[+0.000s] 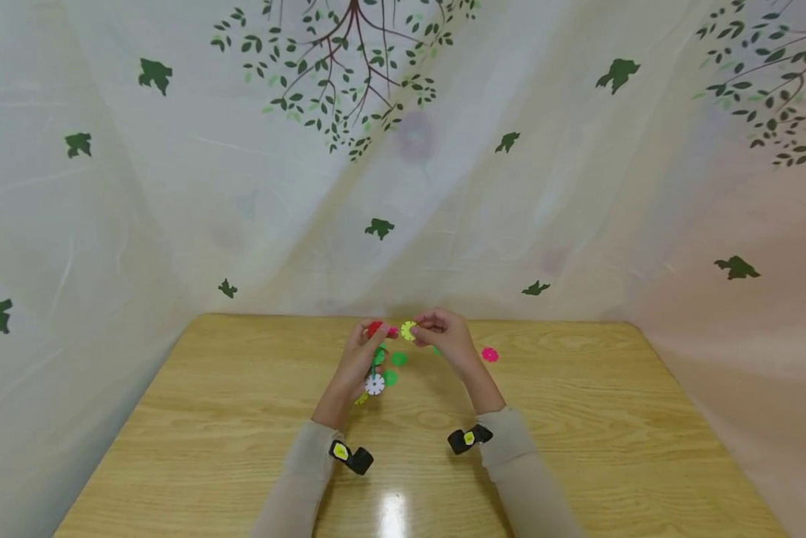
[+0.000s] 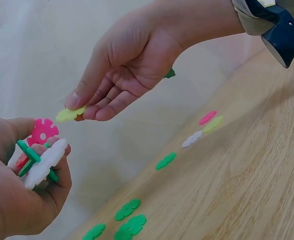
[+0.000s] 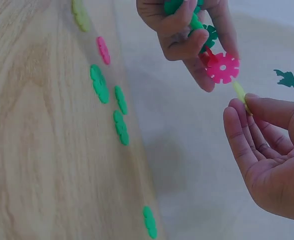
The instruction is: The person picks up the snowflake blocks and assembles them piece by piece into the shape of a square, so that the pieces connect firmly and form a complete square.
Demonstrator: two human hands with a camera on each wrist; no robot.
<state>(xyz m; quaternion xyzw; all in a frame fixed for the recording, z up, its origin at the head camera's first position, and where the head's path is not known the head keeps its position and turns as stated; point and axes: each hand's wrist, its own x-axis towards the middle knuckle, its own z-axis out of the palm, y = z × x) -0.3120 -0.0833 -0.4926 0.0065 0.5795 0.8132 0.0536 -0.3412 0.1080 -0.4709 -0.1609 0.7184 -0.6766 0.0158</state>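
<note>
My left hand (image 1: 355,360) grips a cluster of interlocked snowflake discs, small notched plastic rounds. In it I see a red disc (image 1: 374,329), a pink disc (image 2: 43,131), a white disc (image 1: 374,385) and green ones; fingers hide some of it. Between thumb and fingers, my right hand (image 1: 448,340) pinches a single yellow disc (image 1: 408,330). From the right wrist, this yellow disc (image 3: 240,95) appears edge-on, close to the rim of the pink disc (image 3: 223,68). Whether the two touch I cannot tell. Both hands are raised over the far part of the table.
Loose discs lie flat on the wooden table (image 1: 577,448), among them green discs (image 2: 130,227), a white disc (image 2: 192,139) and a pink disc (image 1: 490,355). Behind the table's far edge hangs a pale curtain (image 1: 275,224) with leaf prints. Each wrist wears a black camera band (image 1: 470,439).
</note>
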